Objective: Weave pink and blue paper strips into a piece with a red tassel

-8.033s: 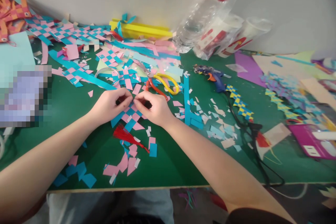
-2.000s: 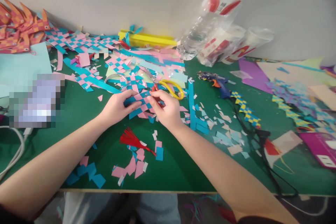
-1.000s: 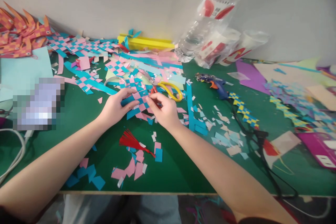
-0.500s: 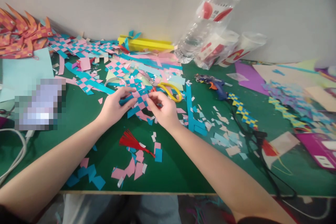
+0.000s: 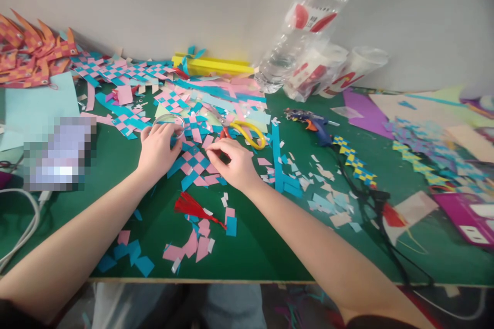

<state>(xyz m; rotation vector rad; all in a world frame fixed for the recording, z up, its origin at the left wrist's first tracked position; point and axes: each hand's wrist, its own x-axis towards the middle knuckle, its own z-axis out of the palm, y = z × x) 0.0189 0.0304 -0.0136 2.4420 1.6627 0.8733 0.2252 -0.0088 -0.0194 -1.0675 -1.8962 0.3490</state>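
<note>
My left hand (image 5: 159, 150) bends its fingers over a clear, ring-shaped roll (image 5: 168, 117) that looks like tape, with its edge between thumb and fingers. My right hand (image 5: 233, 162) is closed in a pinch; whatever lies between thumb and forefinger is too small to make out. Below and between the hands, a woven blue and pink checkered paper piece (image 5: 193, 160) lies on the table among loose strips. Scissors with yellow handles (image 5: 250, 136) rest just behind my right hand. Nearer to me lies a red tassel (image 5: 191, 206).
Paper scraps (image 5: 189, 247) are scattered over the green table (image 5: 266, 247). A blue glue gun (image 5: 319, 128) with a black cord lies to the right. A plastic bottle (image 5: 293, 36) and paper cups (image 5: 357, 69) lean at the back. Left are a phone (image 5: 64, 154) and orange woven pieces (image 5: 34, 51).
Both hands have let go of the checkered paper piece, which now lies on the table. My left hand has moved left onto the ring-shaped roll; my right has shifted slightly left.
</note>
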